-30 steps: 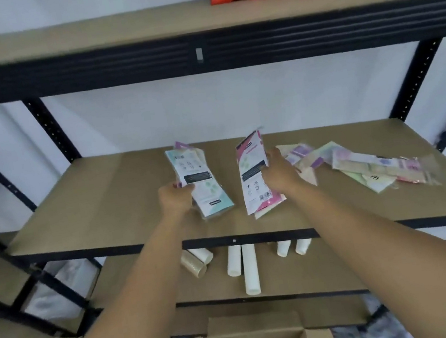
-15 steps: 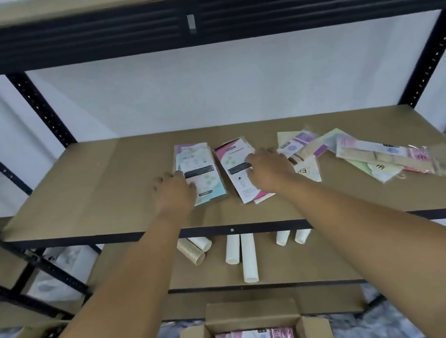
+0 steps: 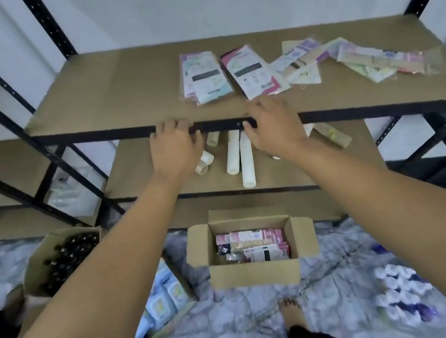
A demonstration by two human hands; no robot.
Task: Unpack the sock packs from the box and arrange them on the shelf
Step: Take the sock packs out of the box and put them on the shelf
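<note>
The shelf lies bare across its left half; sock packs cluster right of centre, near its black front edge; left hand and right hand hang at that edge, fingers loosely spread, gripping nothing; white tubes lie on the lower shelf beneath; the open box, holding more packs, sits lower centre on the floor.
</note>
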